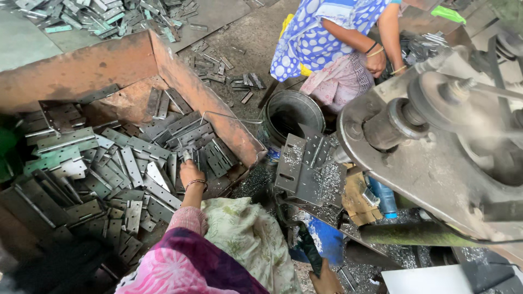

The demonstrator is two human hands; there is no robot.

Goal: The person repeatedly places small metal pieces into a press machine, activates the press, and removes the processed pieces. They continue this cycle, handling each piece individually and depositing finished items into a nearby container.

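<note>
My left hand, with a bangle at the wrist and a pink sleeve behind it, reaches into a rusty metal bin filled with several grey hinge plates. Its fingers are closed around the end of one hinge plate near the bin's right wall. My right hand shows only partly at the bottom edge, beside a dark green strip; its grip is hidden.
A drilling machine with a spinning wheel fills the right side; a holed plate covered in metal shavings lies on its table. A metal bucket stands beyond. A co-worker in blue dotted cloth sits at the top. Loose hinges litter the floor.
</note>
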